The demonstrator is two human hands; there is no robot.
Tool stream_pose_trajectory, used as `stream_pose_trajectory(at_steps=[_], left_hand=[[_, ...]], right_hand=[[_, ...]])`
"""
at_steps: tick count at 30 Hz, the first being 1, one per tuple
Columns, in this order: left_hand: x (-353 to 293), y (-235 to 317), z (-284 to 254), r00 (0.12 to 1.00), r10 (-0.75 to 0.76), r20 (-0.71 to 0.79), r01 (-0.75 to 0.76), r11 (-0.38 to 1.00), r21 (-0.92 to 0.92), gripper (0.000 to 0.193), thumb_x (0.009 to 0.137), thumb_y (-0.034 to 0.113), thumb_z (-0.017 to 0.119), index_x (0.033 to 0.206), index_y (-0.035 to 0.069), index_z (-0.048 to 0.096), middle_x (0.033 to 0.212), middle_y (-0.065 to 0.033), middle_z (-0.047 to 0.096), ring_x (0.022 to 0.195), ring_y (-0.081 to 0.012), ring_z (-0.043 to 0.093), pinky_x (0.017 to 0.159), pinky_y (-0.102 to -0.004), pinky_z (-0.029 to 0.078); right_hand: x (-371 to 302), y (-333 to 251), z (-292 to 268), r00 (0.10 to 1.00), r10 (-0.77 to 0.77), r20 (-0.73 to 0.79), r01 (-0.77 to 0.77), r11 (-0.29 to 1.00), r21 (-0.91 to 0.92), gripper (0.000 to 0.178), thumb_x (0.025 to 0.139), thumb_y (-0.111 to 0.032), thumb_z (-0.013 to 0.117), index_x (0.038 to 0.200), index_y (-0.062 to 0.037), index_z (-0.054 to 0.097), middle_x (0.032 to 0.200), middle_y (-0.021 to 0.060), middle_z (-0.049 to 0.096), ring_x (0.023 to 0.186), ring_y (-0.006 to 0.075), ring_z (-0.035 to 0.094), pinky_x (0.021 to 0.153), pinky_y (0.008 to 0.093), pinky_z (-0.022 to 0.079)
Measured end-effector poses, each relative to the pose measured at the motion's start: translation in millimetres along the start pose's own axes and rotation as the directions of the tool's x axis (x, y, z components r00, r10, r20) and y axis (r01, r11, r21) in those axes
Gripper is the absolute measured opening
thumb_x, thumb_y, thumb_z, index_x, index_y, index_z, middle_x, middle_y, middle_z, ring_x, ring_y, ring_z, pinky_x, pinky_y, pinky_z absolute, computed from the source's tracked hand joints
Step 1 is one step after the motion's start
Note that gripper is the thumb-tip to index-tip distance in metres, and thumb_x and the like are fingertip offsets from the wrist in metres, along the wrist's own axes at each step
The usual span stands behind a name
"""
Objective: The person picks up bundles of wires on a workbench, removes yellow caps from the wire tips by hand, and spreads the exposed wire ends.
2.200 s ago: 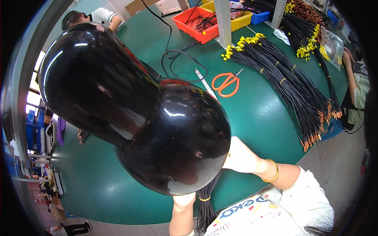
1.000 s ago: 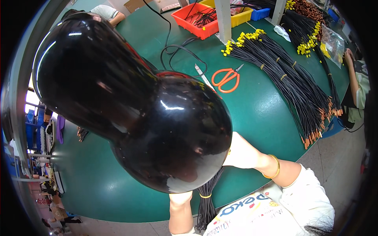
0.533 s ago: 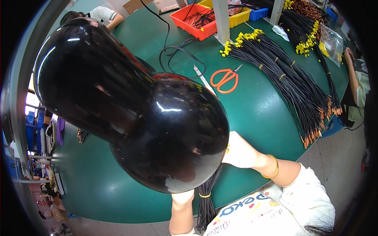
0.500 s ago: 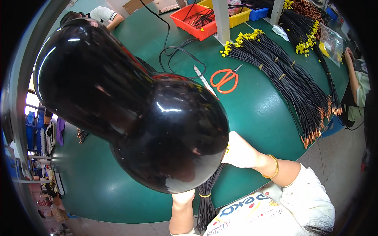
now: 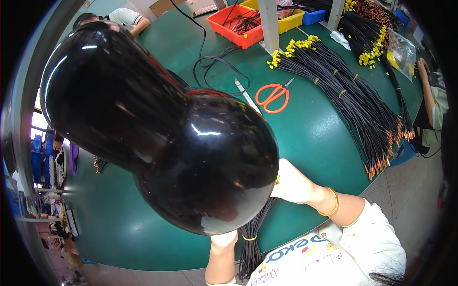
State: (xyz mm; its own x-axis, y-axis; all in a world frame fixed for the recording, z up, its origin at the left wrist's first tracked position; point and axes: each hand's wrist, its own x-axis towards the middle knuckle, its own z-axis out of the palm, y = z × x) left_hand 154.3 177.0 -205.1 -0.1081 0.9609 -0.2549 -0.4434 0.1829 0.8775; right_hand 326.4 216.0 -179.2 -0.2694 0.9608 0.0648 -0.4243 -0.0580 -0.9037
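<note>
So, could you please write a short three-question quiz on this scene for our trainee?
1. True or false: the black cable bundle beside the left hand has a yellow tie around it.
2. Where are the orange-handled scissors? A) in the red bin; B) on the green table; C) in the blue bin.
3. What hides the left hand's fingers from the camera?

Key: 1. True. 2. B. 3. The glossy black rounded object.

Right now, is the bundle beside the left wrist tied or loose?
Tied: a yellow band draws the bundle together. I can't see its upper end, behind the black object.
</note>
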Motion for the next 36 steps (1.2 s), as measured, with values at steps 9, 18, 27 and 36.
stream_pose_trajectory(at_steps=[9, 18, 27, 36], left_hand=[[-5.3, 11.4, 18.5, 0.999, 0.028, 0.017, -0.030, 0.993, 0.118, 0.024, 0.065, -0.007, 0.065, 0.088, -0.003, 0.057, 0.083, -0.0063, 0.058, 0.074, -0.0121, 0.056, 0.072, -0.0227, 0.044], [-2.9, 13.5, 16.9, 0.993, -0.093, 0.078, 0.083, 0.989, 0.124, 0.024, 0.068, -0.005, 0.061, 0.092, -0.005, 0.057, 0.088, -0.0073, 0.059, 0.079, -0.0122, 0.056, 0.077, -0.0241, 0.043], [-2.0, 4.2, 8.9, 0.997, -0.069, 0.037, 0.068, 0.997, 0.021, 0.035, 0.070, -0.007, 0.056, 0.104, -0.003, 0.048, 0.095, -0.0086, 0.056, 0.087, -0.0151, 0.056, 0.080, -0.0264, 0.043], [-1.5, 7.3, 14.7, 0.994, -0.111, 0.002, 0.111, 0.990, -0.087, 0.035, 0.067, -0.008, 0.056, 0.100, 0.000, 0.049, 0.085, -0.0058, 0.054, 0.075, -0.0130, 0.054, 0.069, -0.0234, 0.045]], right_hand=[[0.0, 7.7, -5.1, 0.996, -0.041, 0.073, 0.058, 0.965, -0.257, 0.028, 0.068, -0.020, 0.071, 0.086, -0.0044, 0.058, 0.072, 0.0035, 0.053, 0.066, 0.0110, 0.047, 0.063, 0.0250, 0.040], [-1.7, 7.3, -2.3, 0.988, -0.156, 0.000, 0.132, 0.834, -0.535, 0.028, 0.067, -0.021, 0.071, 0.085, -0.0042, 0.059, 0.074, 0.0078, 0.057, 0.071, 0.0145, 0.052, 0.069, 0.0281, 0.042], [0.0, -4.2, 1.0, 0.999, -0.040, 0.008, 0.040, 0.947, -0.318, 0.025, 0.070, -0.013, 0.069, 0.088, 0.0002, 0.058, 0.081, 0.0063, 0.061, 0.076, 0.0106, 0.055, 0.073, 0.0251, 0.045], [-2.3, 5.7, -1.7, 0.997, -0.079, 0.014, 0.079, 0.957, -0.279, 0.021, 0.073, -0.012, 0.066, 0.086, -0.0008, 0.055, 0.079, 0.0062, 0.058, 0.075, 0.0109, 0.054, 0.070, 0.0261, 0.045]])
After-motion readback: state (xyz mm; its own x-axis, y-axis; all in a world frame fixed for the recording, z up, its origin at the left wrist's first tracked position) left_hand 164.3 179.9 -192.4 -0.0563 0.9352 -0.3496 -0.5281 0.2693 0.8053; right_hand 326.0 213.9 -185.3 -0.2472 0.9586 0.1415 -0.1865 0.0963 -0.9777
